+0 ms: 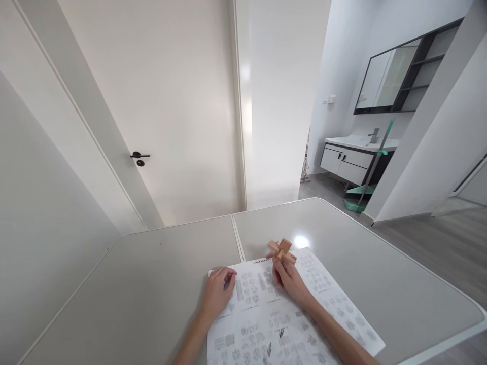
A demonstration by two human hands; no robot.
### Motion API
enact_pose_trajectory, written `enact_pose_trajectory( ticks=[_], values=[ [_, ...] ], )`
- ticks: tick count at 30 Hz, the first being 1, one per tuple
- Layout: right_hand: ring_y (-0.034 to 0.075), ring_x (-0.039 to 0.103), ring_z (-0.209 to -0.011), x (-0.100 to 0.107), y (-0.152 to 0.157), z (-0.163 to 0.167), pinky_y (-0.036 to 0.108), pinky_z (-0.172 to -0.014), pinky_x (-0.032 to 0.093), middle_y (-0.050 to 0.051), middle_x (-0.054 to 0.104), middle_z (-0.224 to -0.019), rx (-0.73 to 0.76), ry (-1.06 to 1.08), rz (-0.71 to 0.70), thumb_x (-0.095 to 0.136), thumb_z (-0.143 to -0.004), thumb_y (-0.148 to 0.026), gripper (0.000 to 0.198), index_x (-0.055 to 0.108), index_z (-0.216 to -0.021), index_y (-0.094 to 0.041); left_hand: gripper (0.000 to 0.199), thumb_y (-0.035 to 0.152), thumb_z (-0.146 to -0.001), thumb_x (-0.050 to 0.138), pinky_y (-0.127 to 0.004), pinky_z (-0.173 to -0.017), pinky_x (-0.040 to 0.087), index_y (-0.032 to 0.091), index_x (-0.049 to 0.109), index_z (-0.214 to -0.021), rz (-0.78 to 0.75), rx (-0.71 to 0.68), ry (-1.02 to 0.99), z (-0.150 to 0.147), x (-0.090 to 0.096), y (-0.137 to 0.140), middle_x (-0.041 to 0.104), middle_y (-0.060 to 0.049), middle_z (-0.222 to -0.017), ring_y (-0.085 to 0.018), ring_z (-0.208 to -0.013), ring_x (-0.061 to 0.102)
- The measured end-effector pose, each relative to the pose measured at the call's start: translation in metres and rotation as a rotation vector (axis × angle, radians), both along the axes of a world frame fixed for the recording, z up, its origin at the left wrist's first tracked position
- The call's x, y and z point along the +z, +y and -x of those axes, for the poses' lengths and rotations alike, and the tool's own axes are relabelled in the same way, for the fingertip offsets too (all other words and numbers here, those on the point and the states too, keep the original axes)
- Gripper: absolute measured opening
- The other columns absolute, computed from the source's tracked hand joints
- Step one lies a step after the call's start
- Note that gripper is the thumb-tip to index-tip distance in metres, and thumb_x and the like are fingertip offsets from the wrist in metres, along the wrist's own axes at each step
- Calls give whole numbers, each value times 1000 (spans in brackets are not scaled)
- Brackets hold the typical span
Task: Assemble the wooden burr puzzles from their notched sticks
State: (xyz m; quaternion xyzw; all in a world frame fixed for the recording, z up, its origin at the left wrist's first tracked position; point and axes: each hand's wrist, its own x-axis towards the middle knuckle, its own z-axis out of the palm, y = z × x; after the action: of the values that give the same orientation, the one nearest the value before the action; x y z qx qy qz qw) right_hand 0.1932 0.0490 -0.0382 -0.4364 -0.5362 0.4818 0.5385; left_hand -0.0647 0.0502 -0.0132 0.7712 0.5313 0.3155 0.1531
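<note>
Wooden burr puzzle (281, 250) sits at the far edge of the printed sheet (289, 314), mid-desk (152, 284); my right hand (289, 278) closes its fingers on it while my left hand (217, 294), loosely curled, pins the sheet's far-left corner. Best, I judge, to lift it squarely.

The printed sheet (281, 319) carries diagrams and a heading, all unreadable.
</note>
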Motion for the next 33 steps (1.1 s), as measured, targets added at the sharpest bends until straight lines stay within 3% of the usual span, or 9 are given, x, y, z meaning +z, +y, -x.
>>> enact_pose_trajectory(
  ticks=[3,6,10,14,18,23,28,33],
  values=[
    [16,43,-50,-3,-4,1,30,-55,39,-4,48,-57,46,-238,-119,44,-102,-50,37,65,-114,-22,21,33,-99,48,-39,-83,49,24,66,-93,-21,-15,-8,-3,3,-7,69,-4,-89,-22,-84,63],
    [17,46,-57,-8,-5,0,30,-58,37,-1,53,-64,94,-388,-236,45,-102,-39,29,68,-96,-23,20,40,-98,55,-40,-91,49,25,64,-107,19,-88,-71,-11,9,-18,68,-5,-98,-24,-96,63],
    [16,42,-54,-12,-7,0,28,-55,29,1,55,-64,119,-380,-317,50,-101,-38,34,63,-73,-23,54,43,-87,72,-43,-98,48,30,50,-135,144,-133,-222,-28,10,-33,61,-9,-129,-28,-115,59],
    [18,50,-57,-6,-10,0,27,-56,34,2,63,-69,163,-339,-329,50,-100,-43,29,71,-88,-27,80,45,-85,75,-46,-107,43,31,30,-151,197,-181,-356,-43,-1,-40,45,-13,-152,-31,-134,48],
    [22,62,-70,3,-12,0,27,-63,41,5,72,-82,206,-445,-377,49,-100,-41,28,72,-106,-27,86,43,-86,74,-49,-111,39,31,23,-154,253,-205,-386,-45,-9,-40,41,-14,-156,-31,-138,43],
    [19,63,-68,7,-14,3,26,-63,38,5,74,-85,220,-660,-500,41,-104,-28,29,70,-106,-26,89,41,-81,79,-50,-109,41,31,27,-153,317,-168,-354,-40,-9,-41,46,-14,-151,-30,-125,54],
    [18,61,-64,2,-13,4,26,-61,35,4,73,-79,203,-692,-536,41,-105,-28,29,69,-100,-25,87,41,-79,79,-49,-104,46,30,32,-152,338,-165,-340,-38,-6,-40,53,-13,-143,-29,-117,58],
    [20,67,-70,-5,-11,3,27,-64,40,5,78,-91,162,-695,-522,44,-104,-28,30,63,-127,-28,77,36,-78,77,-48,-108,46,26,41,-146,318,-195,-447,-41,2,-36,57,-12,-140,-29,-124,57]
  ],
)
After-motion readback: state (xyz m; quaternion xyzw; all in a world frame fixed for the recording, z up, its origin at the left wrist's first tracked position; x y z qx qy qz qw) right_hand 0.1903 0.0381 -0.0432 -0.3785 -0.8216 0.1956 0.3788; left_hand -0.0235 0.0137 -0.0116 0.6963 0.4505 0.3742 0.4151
